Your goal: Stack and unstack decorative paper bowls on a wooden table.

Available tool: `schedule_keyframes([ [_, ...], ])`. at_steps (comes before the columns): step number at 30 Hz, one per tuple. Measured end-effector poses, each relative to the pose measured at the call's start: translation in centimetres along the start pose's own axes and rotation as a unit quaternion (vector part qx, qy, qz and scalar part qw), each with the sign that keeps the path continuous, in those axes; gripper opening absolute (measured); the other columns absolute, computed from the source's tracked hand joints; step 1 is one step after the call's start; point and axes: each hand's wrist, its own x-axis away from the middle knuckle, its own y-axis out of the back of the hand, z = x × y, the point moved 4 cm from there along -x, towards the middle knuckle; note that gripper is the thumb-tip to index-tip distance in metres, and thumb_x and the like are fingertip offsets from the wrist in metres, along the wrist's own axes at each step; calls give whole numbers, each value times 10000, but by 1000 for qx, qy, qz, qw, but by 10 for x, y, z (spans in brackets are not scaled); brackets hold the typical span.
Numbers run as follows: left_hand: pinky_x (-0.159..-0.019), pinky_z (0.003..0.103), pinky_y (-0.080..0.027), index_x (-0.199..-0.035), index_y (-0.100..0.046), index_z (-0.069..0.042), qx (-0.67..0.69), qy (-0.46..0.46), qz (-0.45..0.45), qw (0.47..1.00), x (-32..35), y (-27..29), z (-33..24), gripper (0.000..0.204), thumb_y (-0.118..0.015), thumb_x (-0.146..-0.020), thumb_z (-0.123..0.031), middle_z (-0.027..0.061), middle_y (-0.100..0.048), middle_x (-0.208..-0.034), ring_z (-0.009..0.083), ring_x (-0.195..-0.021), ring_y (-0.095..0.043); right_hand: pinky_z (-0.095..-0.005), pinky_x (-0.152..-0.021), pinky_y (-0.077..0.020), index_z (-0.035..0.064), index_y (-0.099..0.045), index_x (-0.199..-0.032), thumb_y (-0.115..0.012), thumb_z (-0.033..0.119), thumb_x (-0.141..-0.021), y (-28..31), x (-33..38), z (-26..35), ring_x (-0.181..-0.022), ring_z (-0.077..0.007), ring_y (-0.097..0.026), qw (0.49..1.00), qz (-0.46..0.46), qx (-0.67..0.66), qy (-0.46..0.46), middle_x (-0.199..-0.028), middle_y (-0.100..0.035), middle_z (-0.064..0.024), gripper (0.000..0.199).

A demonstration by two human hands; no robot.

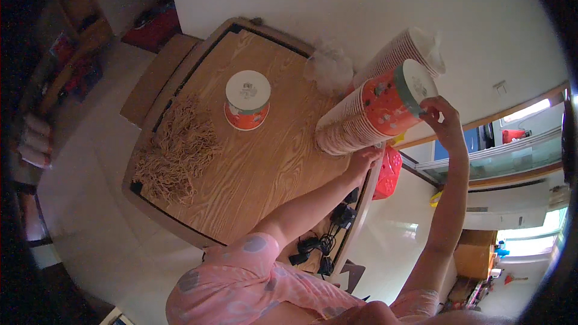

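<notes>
A tall stack of nested paper tubs (pixel 343 121) stands upside down near the right edge of the table. Its topmost paper tub (pixel 391 99) shows a red printed wall, a green band and a white base. My right hand (pixel 441 117) pinches the edge of that base with bent fingers. Low beside the stack, at the table edge, my left hand (pixel 365 157) has its fingers curled; what they hold, if anything, is hard to make out. A single matching paper tub (pixel 247 100) sits base up on the table, away from both hands.
Crinkled brown paper shreds (pixel 180 150) lie at the table's left side. Behind the tall stack stands another stack of tubs (pixel 394 54) in clear plastic, beside a crumpled bag (pixel 329 69). Black cables (pixel 325 244) lie near my left arm. A red basket (pixel 388 174) is beyond the right edge.
</notes>
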Motion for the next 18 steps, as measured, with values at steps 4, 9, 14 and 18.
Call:
schedule_keyframes([
  [4,-705,270,-428,-894,-591,-77,4,-18,11,1000,7,6,-9,214,-611,-765,-246,6,-609,-888,102,-821,-546,-244,-577,-390,66,-584,-876,-644,25,-684,-2,4,-1,-631,-120,-457,1000,-8,10,11,-746,-519,-20,205],
  [9,-591,221,-445,-864,-595,-72,-32,-45,-12,998,4,7,-17,177,-616,-768,-220,26,-618,-804,93,-698,-558,-250,-583,-392,69,-584,-876,-643,30,-687,-3,7,0,-652,-126,-471,1000,-20,16,9,-770,-532,-23,202],
  [14,-568,208,-445,-857,-597,-75,-32,-35,-21,999,1,15,-20,165,-602,-786,-223,15,-619,-783,84,-650,-547,-254,-602,-396,67,-586,-874,-639,27,-688,-9,8,-5,-686,-131,-483,1000,-24,12,-14,-791,-540,-27,198],
  [18,-583,201,-437,-847,-598,-76,-47,-47,-18,998,7,20,-30,168,-601,-788,-233,16,-620,-794,81,-664,-547,-260,-663,-409,38,-541,-929,-577,1,-748,-26,48,-45,-713,-131,-480,934,-302,-187,-48,-835,-540,-38,189],
])
